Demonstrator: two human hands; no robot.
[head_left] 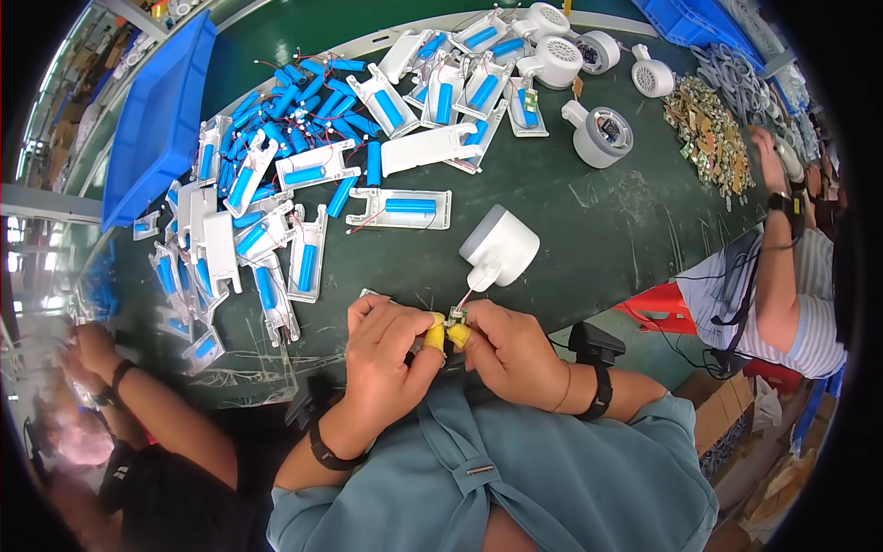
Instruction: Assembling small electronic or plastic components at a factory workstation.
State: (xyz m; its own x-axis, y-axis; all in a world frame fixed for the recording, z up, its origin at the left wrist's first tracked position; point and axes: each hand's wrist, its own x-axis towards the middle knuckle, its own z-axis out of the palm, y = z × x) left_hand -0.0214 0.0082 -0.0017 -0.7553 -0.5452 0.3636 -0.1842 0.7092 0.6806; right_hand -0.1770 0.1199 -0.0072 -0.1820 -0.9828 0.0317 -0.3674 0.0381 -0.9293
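Observation:
My two hands meet at the table's near edge, closed in pinches. My right hand [515, 351] grips a small circuit board [455, 316] with yellow-covered fingertips. Pressed close against the board, my left hand [391, 354] also has a yellow-covered fingertip; the small part in its pinch is mostly hidden. Thin red and white wires [467, 296] run from the board up to a white fan head [501, 250], which lies on its side just beyond my hands. Behind my left fingers, the pale edge of another part barely shows.
Blue battery cells [299, 110] and white handle shells [405, 208] heap at the far left. More fan heads [602, 136] stand far right, beside piled circuit boards [704, 138]. A blue bin [161, 120] borders the left. Co-workers' arms [175, 405] show on both sides.

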